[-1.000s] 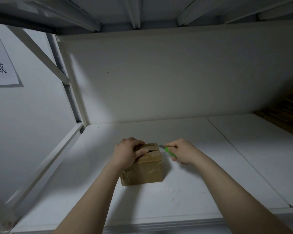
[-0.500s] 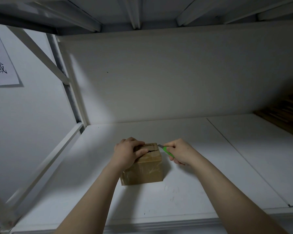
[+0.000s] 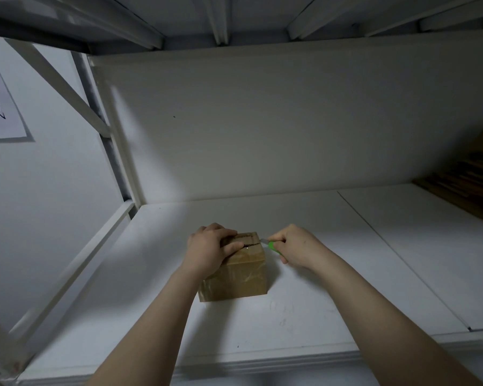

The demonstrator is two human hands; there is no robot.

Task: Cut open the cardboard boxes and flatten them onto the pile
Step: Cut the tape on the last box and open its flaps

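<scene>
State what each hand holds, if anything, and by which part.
The left hand grips the box by its top, left side. The right hand holds the knife by its green handle.

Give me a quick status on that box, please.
Left hand grips cardboard box top. Right hand holds green cutter, blade at top seam's right end. Box upright, unflattened. No obstruction seen.

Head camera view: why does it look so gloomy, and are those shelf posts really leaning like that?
Head view: dim overall, brightest on the shelf at left; the flattened cardboard pile far right is lost in shadow; tape on the cardboard box gives a faint sheen; the wide-angle lens splays the shelf post, likely no real lean.
</scene>
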